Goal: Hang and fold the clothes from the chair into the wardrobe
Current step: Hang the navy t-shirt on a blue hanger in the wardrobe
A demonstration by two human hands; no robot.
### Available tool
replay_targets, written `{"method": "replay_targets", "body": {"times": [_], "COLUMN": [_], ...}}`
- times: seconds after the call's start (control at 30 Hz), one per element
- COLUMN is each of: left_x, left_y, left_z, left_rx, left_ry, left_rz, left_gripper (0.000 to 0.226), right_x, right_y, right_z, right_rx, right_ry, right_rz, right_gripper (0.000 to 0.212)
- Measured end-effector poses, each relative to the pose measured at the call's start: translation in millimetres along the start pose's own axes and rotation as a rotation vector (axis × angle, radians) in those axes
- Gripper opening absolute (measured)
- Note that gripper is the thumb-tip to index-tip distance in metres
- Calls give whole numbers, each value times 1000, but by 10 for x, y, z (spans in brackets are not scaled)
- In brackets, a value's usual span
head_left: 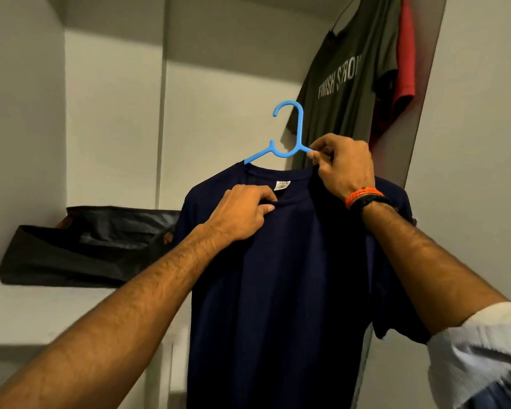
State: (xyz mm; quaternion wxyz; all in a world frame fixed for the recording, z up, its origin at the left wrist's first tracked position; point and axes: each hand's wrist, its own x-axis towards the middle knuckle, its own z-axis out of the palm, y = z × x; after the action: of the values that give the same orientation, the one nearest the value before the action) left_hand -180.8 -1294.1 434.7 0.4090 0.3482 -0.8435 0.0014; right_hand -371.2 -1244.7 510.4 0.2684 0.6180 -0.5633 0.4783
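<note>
A: Holding what, and where?

B: Gripping a navy T-shirt (281,276) already threaded onto a blue plastic hanger (289,134), held up in front of the open wardrobe (115,113). Right hand (344,169) pinching the hanger's right arm at the collar, fingers (314,156) curled tight round plastic and cloth. Left hand (242,212) pinching the front of the neckline just below the white size label (282,185), fingers curled into the fabric.

A: Hanging up yet?

B: Not yet. Hook pointing up, free in the air, touching nothing. Shirt drooping straight down between both forearms.

A: Anything else inside?

B: Hanging at upper right, an olive T-shirt (345,75) printed with pale lettering, and a red garment (406,60) just behind it. Lying on the white shelf (42,314) at left, a crumpled black bag (80,246).

A: Which step, then?

B: Seemingly settling the collar on the hanger. Next, probably lifting the hook up to the rail beside the olive shirt; rail itself out of view, so reaching high and right, keeping the shoulders from slipping off.
</note>
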Motion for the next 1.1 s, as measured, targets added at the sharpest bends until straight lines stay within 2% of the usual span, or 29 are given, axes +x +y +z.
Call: {"method": "replay_targets", "body": {"times": [0.3, 0.57, 0.77, 1.1], "left_x": [1345, 2667, 3410, 4240], "left_y": [-533, -981, -1033, -908], "left_z": [128, 21, -53, -17], "left_rx": [-149, -278, -324, -399], "left_ry": [77, 134, 190, 317], "left_rz": [103, 285, 374, 444], "left_gripper": [17, 14, 14, 16], "right_x": [1119, 2210, 2814, 3500], "right_y": [177, 142, 221, 396], "right_z": [424, 743, 793, 663], "right_rx": [-243, -493, -630, -781], "right_ry": [96, 226, 276, 399], "right_rz": [-62, -78, -55, -137], "right_gripper": [14, 18, 15, 15]}}
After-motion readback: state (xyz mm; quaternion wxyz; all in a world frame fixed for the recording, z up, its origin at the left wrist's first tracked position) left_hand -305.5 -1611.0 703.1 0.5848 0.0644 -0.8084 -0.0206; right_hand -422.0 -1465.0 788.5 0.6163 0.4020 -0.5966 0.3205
